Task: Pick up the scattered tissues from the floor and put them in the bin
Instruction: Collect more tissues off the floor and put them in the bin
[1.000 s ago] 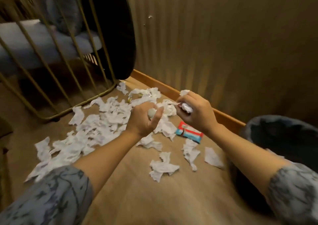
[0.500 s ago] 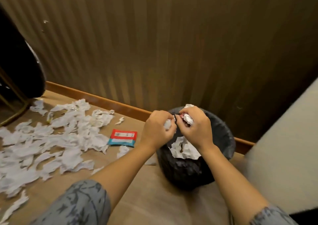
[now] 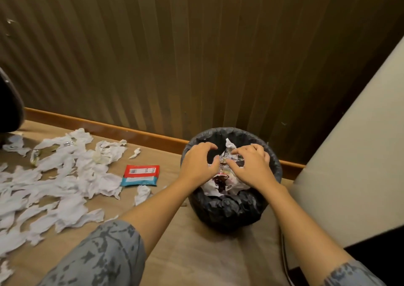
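A round bin (image 3: 229, 211) lined with a black bag stands on the floor by the wall. White tissues and wrappers (image 3: 220, 185) lie inside it. My left hand (image 3: 197, 165) hovers over the bin's left side with fingers spread and nothing in it. Over the right side, my right hand (image 3: 251, 165) is also open with curled fingers, empty. Several torn white tissues (image 3: 65, 180) lie scattered across the floor to the left.
A red and blue packet (image 3: 141, 175) lies flat between the tissues and the bin. A ribbed brown wall with an orange skirting board (image 3: 109, 129) runs behind. A pale upholstered piece (image 3: 354, 165) stands at the right, a dark object (image 3: 8, 110) at far left.
Both hands carried balled tissues from the pile to the bin, then opened above it and let them drop in. My view swung right toward the bin.
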Tool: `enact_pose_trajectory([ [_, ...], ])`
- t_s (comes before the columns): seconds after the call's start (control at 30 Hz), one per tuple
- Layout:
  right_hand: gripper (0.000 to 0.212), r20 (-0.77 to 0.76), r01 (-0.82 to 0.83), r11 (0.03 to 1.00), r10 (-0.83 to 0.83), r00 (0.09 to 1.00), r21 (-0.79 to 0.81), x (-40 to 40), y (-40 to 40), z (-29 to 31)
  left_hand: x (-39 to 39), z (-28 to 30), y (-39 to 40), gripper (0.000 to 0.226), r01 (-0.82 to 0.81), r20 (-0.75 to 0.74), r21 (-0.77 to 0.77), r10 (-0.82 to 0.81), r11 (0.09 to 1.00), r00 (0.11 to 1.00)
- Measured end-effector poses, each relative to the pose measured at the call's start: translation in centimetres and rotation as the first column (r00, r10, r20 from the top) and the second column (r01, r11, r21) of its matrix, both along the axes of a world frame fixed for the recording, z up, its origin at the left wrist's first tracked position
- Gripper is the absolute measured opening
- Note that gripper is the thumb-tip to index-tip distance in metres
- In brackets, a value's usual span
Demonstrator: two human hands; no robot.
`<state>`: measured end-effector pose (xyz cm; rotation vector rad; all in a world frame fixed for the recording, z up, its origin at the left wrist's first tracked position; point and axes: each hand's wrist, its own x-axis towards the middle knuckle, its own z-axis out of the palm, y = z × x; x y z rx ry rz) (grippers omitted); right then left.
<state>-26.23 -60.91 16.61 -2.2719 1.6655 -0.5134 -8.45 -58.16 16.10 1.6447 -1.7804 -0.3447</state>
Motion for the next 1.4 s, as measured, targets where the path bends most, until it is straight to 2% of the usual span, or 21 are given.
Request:
enact_pose_trajectory([
  [0.1,0.030,0.061,-0.045,0.998,0.047,0.997,-0.042,2.9,0.6,1.4,3.8,1.7,0.7,0.020,0.001,-0.035,-0.054,-0.003,0.999,0.999],
  [0.2,0.023,0.169,-0.133,0.983,0.153,0.974,-0.123,7.9,1.6,2.7,9.6,2.2,2.6,0.015,0.011,0.037,-0.002,-0.011,1.000,0.999],
  [0.3,0.015,0.276,-0.299,0.946,0.323,0.905,-0.126,15.0,2.8,3.7,15.8,1.0,5.1,0.014,-0.003,0.152,0.039,-0.003,0.999,0.988],
  [0.37,0.014,0.228,-0.449,0.891,0.452,0.862,-0.067,19.9,3.3,3.0,20.1,-1.1,6.8,0.014,-0.032,0.171,0.075,0.019,0.997,0.985],
  [0.43,0.014,0.107,-0.561,0.826,0.555,0.825,0.044,24.0,3.6,1.0,24.1,-4.2,8.3,0.016,-0.084,0.159,0.110,0.066,0.990,0.985],
  [0.5,0.016,-0.042,-0.604,0.779,0.618,0.785,0.167,27.2,4.0,-1.7,27.3,-7.6,10.0,0.014,-0.139,0.136,0.169,0.117,0.976,0.984],
  [0.57,0.020,-0.124,-0.563,0.770,0.617,0.777,0.302,29.2,4.4,-4.9,29.3,-10.8,11.8,0.017,-0.164,0.141,0.271,0.129,0.949,0.981],
  [0.63,0.027,-0.113,-0.455,0.818,0.519,0.847,0.352,30.2,4.6,-8.7,30.4,-13.8,13.4,0.021,-0.122,0.200,0.356,0.052,0.927,0.978],
  [0.7,0.033,-0.026,-0.288,0.873,0.324,0.946,0.394,30.4,4.8,-12.9,31.1,-16.2,14.7,0.026,-0.040,0.273,0.410,-0.080,0.911,0.959],
  [0.77,0.041,0.005,-0.127,0.889,0.139,0.990,0.440,29.7,5.5,-16.3,31.7,-18.0,15.6,0.032,0.067,0.315,0.422,-0.216,0.904,0.924],
  [0.87,0.068,-0.045,0.046,0.899,-0.030,0.999,0.436,27.9,6.4,-19.8,32.2,-19.7,16.9,0.061,0.260,0.337,0.424,-0.417,0.868,0.844],
  [0.93,0.087,-0.020,0.140,0.869,-0.149,0.989,0.474,27.3,6.3,-21.7,32.0,-20.8,17.7,0.081,0.390,0.339,0.503,-0.591,0.772,0.732],
  [0.97,0.093,0.004,0.193,0.846,-0.225,0.974,0.497,27.4,6.2,-22.4,31.9,-21.6,18.1,0.083,0.437,0.361,0.514,-0.648,0.738,0.670],
  [1.03,0.095,-0.001,0.262,0.834,-0.299,0.954,0.485,27.9,6.0,-23.7,31.6,-23.3,19.2,0.073,0.486,0.470,0.422,-0.643,0.765,0.605],
  [1.07,0.092,-0.015,0.246,0.853,-0.269,0.963,0.461,28.4,6.4,-23.7,31.5,-24.1,19.7,0.065,0.479,0.506,0.367,-0.603,0.797,0.617],
  [1.1,0.089,-0.012,0.197,0.879,-0.213,0.977,0.435,28.9,6.9,-24.2,31.5,-24.8,20.1,0.057,0.460,0.500,0.309,-0.554,0.832,0.666],
  [1.17,0.079,0.054,0.038,0.930,-0.062,0.997,0.365,30.1,8.2,-24.6,31.6,-25.8,20.6,0.038,0.405,0.315,0.220,-0.458,0.887,0.831],
  [1.2,0.070,0.100,-0.037,0.944,0.004,0.995,0.329,30.5,9.0,-24.8,31.7,-26.0,20.6,0.030,0.374,0.209,0.201,-0.412,0.905,0.887],
  [1.3,0.035,0.223,-0.217,0.948,0.165,0.961,0.232,30.8,11.4,-26.4,31.8,-26.3,20.2,0.025,0.221,0.123,0.147,-0.239,0.964,0.963],
  [1.4,0.028,0.273,-0.320,0.939,0.277,0.921,0.124,29.8,13.6,-27.8,32.2,-25.6,20.1,0.031,0.066,0.083,0.147,-0.078,0.987,0.993],
])
